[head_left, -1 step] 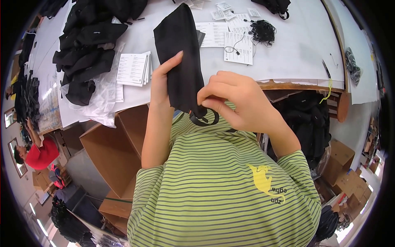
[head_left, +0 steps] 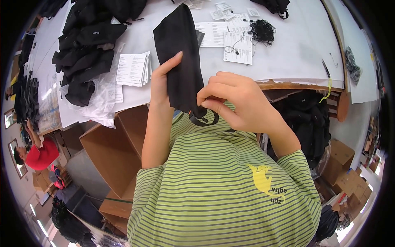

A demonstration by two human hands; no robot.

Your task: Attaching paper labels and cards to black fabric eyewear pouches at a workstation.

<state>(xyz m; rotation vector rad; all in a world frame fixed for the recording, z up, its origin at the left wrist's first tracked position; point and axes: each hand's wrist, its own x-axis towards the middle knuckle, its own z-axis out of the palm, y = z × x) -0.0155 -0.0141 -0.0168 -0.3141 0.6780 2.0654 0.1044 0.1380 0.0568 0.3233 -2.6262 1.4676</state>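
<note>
A flat black fabric pouch (head_left: 177, 41) stands tilted in front of me, reaching from the table edge over the tabletop. My left hand (head_left: 163, 80) grips it from the left, the thumb lying across its front and the other fingers hidden behind. At the pouch's lower right edge, the thumb and index finger of my right hand (head_left: 236, 99) are pinched together on the fabric. Just below them hangs a black strap loop (head_left: 212, 122) from the bottom corner. A tiny orange spot shows near that corner.
Black pouches (head_left: 86, 61) lie heaped at left on clear plastic (head_left: 108, 92), beside stacked printed cards (head_left: 132, 71). Beyond the pouch are more cards (head_left: 242, 55) and bundled black strings (head_left: 262, 32). Snips (head_left: 326, 68) lie right. Below are an open carton (head_left: 107, 152) and black goods (head_left: 306, 123).
</note>
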